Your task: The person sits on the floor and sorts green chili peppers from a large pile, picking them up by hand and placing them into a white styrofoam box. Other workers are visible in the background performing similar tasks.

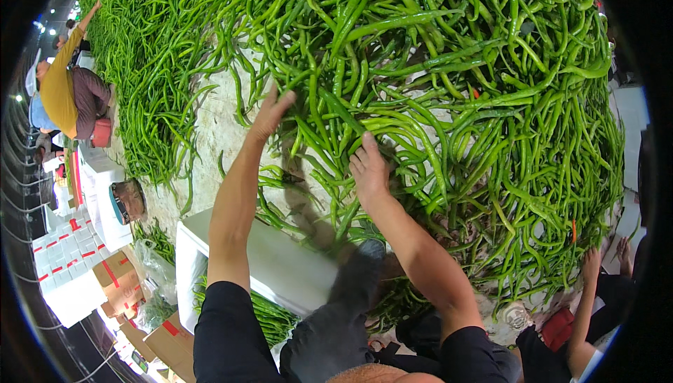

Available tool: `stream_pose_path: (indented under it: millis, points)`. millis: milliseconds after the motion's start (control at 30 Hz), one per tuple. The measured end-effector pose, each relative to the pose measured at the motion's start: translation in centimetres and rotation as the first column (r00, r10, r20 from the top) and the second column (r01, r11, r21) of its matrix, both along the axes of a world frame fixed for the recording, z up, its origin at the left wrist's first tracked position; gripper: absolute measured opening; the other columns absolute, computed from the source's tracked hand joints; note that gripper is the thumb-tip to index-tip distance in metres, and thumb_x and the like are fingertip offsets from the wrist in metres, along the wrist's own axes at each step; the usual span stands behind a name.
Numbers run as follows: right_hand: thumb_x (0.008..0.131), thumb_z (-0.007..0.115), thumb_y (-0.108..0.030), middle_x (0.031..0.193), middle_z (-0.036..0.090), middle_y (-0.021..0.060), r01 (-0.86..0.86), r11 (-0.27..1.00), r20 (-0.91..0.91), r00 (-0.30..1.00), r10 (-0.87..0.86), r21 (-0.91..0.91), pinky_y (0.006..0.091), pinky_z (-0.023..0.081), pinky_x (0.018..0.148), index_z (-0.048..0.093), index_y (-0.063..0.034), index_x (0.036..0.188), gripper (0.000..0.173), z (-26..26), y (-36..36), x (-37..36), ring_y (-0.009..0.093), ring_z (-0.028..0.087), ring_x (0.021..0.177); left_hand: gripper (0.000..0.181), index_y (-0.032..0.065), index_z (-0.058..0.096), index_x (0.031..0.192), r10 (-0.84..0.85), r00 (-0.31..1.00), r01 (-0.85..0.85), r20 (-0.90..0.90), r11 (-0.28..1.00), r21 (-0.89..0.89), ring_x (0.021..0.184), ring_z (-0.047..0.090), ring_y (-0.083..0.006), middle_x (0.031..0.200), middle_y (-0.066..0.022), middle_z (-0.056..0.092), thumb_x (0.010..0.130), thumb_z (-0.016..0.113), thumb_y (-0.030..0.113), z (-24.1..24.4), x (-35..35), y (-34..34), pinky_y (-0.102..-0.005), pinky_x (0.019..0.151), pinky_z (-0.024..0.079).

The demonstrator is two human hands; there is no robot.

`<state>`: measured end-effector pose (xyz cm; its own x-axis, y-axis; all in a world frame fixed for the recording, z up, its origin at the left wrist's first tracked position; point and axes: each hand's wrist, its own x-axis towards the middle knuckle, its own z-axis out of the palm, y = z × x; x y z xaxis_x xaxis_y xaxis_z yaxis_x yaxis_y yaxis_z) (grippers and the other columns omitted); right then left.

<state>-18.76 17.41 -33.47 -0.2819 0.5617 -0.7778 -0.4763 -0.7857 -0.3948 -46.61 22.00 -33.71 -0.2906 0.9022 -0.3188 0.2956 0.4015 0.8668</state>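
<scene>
Long green chili peppers (415, 130) lie heaped on a pale, dirt-stained sheet (210, 120) before me. My left hand (271, 112) reaches to the near edge of the heap, its thumb and fingers apart against some peppers. To its right, my right hand (370, 170) is beside a loose bunch between the two hands, thumb pointing away from me and fingers partly curled. Whether any pepper is inside its grip is hidden. A white foam box (284, 257), partly covered by my left arm, holds more green peppers (268, 317) laid lengthwise.
At left, a person in a yellow top (60, 96) sits on a red stool (101, 133), reaching into the heap. Stacked white boxes (68, 251) and cardboard boxes (116, 280) stand behind. Another person's hand (591, 262) touches the heap's right edge. My shoe (371, 250) is close below my hands.
</scene>
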Motion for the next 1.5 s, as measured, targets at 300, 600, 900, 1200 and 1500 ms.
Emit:
stream_pose_path:
  millis: [300,600,900,1200,1500]
  points:
    - [0.083,0.079,-0.046,0.129,0.062,0.0150,-0.063,0.890,0.507,0.839,-0.198,0.451,0.0377,0.041,0.102,0.060,0.0051,0.127,0.070,-0.5,4.3,-2.7,0.024,0.057,0.113,0.073,-0.0007,0.046,0.141,0.037,0.978,-0.052,0.203,0.996,0.072,0.115,0.059,-0.0228,0.130,-0.0130,0.061,0.084,0.079,0.030,-0.2,2.5,1.2,-0.0354,0.103,0.044]
    - [0.077,0.076,-0.045,0.140,0.057,0.0166,0.026,0.998,0.214,0.977,-0.014,-0.055,0.0370,0.040,0.105,0.057,0.0020,0.137,0.078,0.8,5.7,-2.7,0.028,0.054,0.123,0.068,0.0033,0.042,0.145,0.130,0.793,-0.154,0.596,0.988,-0.011,0.118,0.059,-0.0259,0.132,-0.0113,0.059,0.088,0.073,0.025,-0.2,8.1,-3.0,-0.0400,0.104,0.047]
    - [0.079,0.068,-0.050,0.110,0.067,0.0169,-0.173,0.979,0.048,0.983,0.179,-0.112,0.0372,0.047,0.087,0.065,0.0050,0.118,0.067,8.5,-0.9,6.7,0.027,0.062,0.096,0.044,0.0023,0.059,0.128,0.346,0.515,-0.195,0.784,0.938,-0.286,0.102,0.067,-0.0229,0.116,-0.0114,0.069,0.097,0.062,0.034,13.2,21.4,-13.0,-0.0377,0.090,0.056]
    - [0.095,0.050,-0.054,0.103,0.068,0.0127,-0.284,0.958,0.298,0.919,0.258,0.048,0.0402,0.051,0.082,0.065,-0.0062,0.114,0.054,26.4,-10.4,24.8,0.026,0.063,0.090,0.046,-0.0004,0.057,0.131,0.110,0.511,-0.088,0.853,0.993,-0.076,0.110,0.065,-0.0221,0.121,-0.0138,0.067,0.094,0.067,0.026,21.3,38.7,-22.1,-0.0394,0.098,0.054]
    - [0.095,0.060,-0.039,0.099,0.072,0.0094,0.010,0.980,0.436,0.895,-0.098,0.199,0.0358,0.058,0.076,0.065,-0.0061,0.112,0.038,23.4,-10.4,42.5,0.021,0.070,0.083,0.071,-0.0050,0.052,0.130,-0.251,0.771,0.271,0.586,0.961,0.055,0.116,0.060,-0.0328,0.124,-0.0244,0.062,0.091,0.065,0.054,18.7,51.0,-20.3,-0.0425,0.103,0.043]
